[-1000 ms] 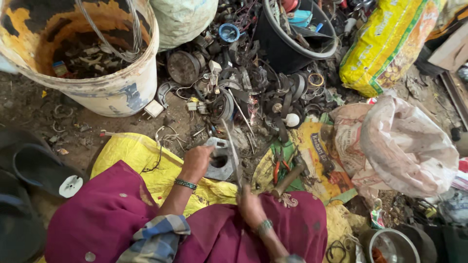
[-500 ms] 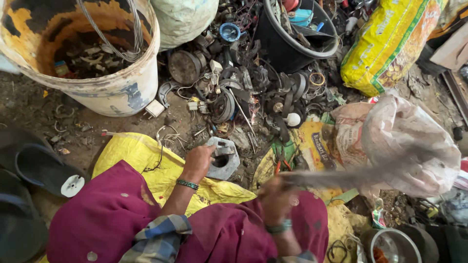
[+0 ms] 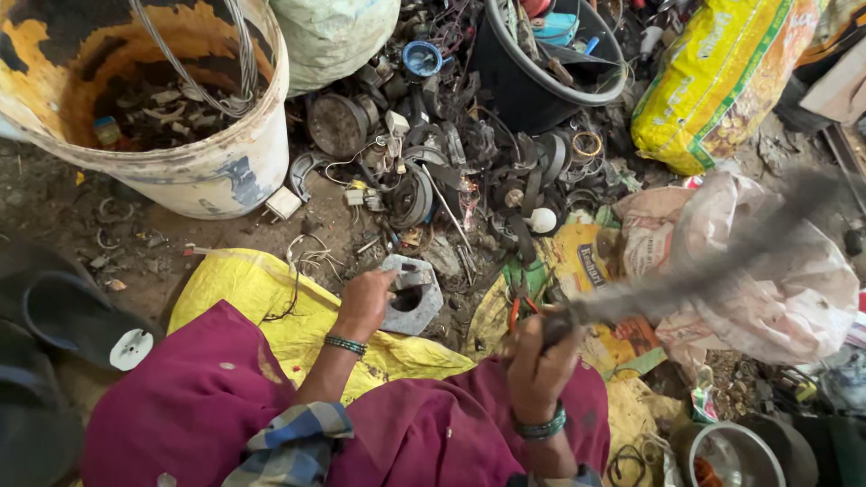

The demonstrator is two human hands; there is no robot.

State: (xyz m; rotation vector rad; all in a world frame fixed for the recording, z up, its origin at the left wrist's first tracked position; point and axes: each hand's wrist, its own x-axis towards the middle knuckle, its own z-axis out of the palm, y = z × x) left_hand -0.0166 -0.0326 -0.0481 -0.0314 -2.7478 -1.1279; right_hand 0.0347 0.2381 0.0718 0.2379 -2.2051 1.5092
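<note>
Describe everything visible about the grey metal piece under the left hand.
The grey metal piece is a flat, angular plate of dull, pitted cast-looking metal with a dark round hole near its middle and notched edges. It lies on the dirt ground at the edge of the yellow sack, before the scrap pile. The left hand grips its left edge.

left hand (image 3: 363, 302): holds a grey metal part (image 3: 410, 294), frame centre
right hand (image 3: 538, 361): closed around a blurred rod (image 3: 695, 271), lower right
bucket (image 3: 225, 171): upper left
</note>
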